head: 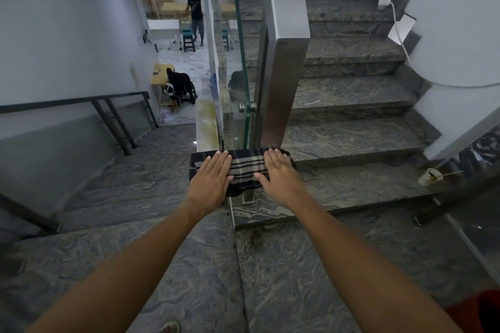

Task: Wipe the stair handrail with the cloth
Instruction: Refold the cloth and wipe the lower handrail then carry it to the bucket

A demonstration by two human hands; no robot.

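Observation:
A dark cloth (244, 170) with pale stripes lies draped over the low end of the steel stair handrail (286, 43), which rises from there up and away along a glass panel (239, 62). My left hand (209, 181) rests flat on the cloth's left part, fingers stretched out together. Flat on its right part lies my right hand (281, 174), thumb spread toward the middle. Both palms press down on the cloth; the rail section beneath it is hidden.
Marbled stone steps (351, 105) climb to the right of the rail; another flight drops to the left beside a dark wall rail (81, 101). A paper cup (430, 176) stands on a step at right. Below, a person (194, 15) works near wooden tables.

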